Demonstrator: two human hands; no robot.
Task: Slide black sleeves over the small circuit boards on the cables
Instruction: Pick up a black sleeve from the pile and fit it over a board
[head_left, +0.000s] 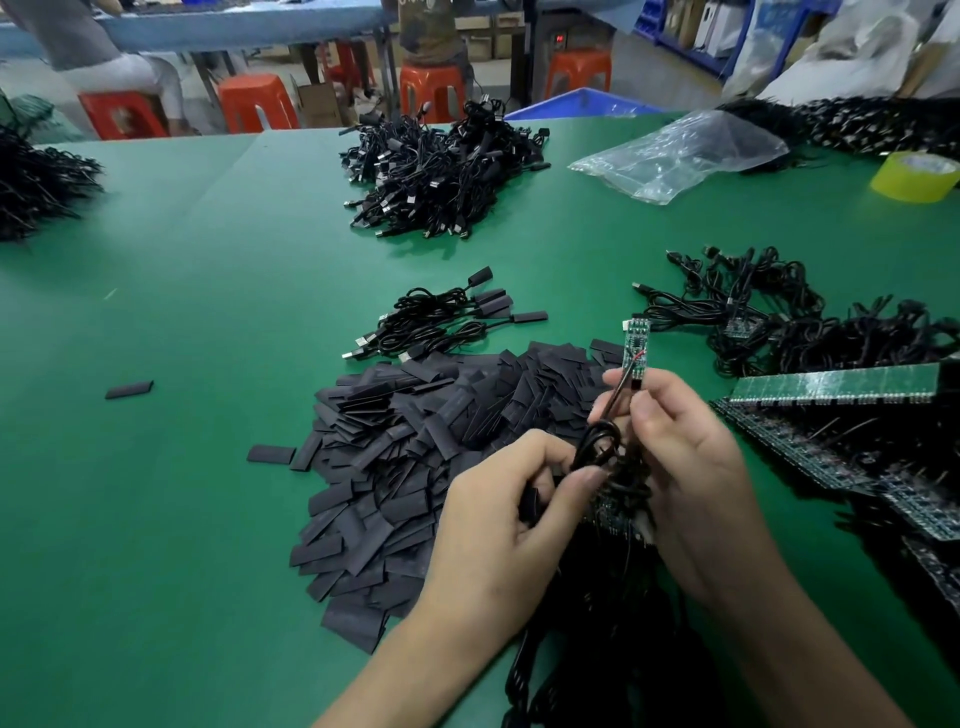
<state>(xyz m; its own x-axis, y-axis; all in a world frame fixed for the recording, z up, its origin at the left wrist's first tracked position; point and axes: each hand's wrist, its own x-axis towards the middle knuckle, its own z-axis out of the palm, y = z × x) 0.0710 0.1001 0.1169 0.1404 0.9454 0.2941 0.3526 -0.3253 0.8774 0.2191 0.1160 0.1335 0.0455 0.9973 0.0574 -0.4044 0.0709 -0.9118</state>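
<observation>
- Lying nearest, under both wrists: a dark bundle of black cables (597, 623), trailing off the near edge of the green table mat (208, 312).
- Curling the left hand (493, 525) round what looks like a flat black sleeve (530, 501), with the thumb reaching toward a looped black cable (597, 447). Fingers hiding most of the sleeve, so its open end cannot be told.
- Pinching with the right hand (691, 483) the lower, wired end of a small green circuit board (635, 345), thumb and forefinger closing tight where the thin wires join it.
- Holding that board close to upright: long axis running up and away from the body, free end topmost and farthest, wired end down at the right fingertips.
- Sitting below and to the left of the free tip, the sleeve probably needing a lift past that tip, then a draw back down along the same axis. The left hand is the nearer one for that move, and the right only needs to be steadying the board.
- Spreading just beyond the hands: a broad heap of loose flat black sleeves (415, 441).
- Lying past the heap: a small bunch of already-sleeved cables (441, 322); to the right, a tangle of cables with bare boards (779, 322) and flat panels of green boards (831, 384).
- Resting farthest: a big pile of finished cables (441, 176), a clear plastic bag (680, 156) and a yellow tape roll (917, 176).
</observation>
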